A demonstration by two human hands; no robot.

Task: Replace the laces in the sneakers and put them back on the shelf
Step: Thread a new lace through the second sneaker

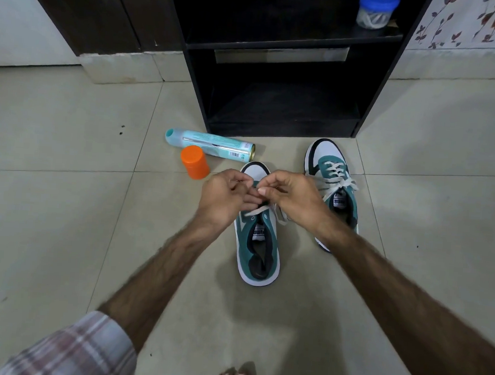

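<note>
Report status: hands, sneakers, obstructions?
Left hand and right hand pinch white lace on near green-white sneaker. Far green-white sneaker laced. Nothing blocking.

Bg clutter on tiled floor (62, 218) + jar up top.
Pale teal spray can (211, 147) lies on its side, cap end to the left, gold base to the right. Orange cap (195, 162) sits just in front of it, touching or nearly so, can't tell which. Clear jar w/ blue lid (375, 10) upright at top right, contents blurred. Floral-print fabric (471, 21) in the top right corner. Dark wood panel (106, 10) top left, on a pale plinth.
</note>
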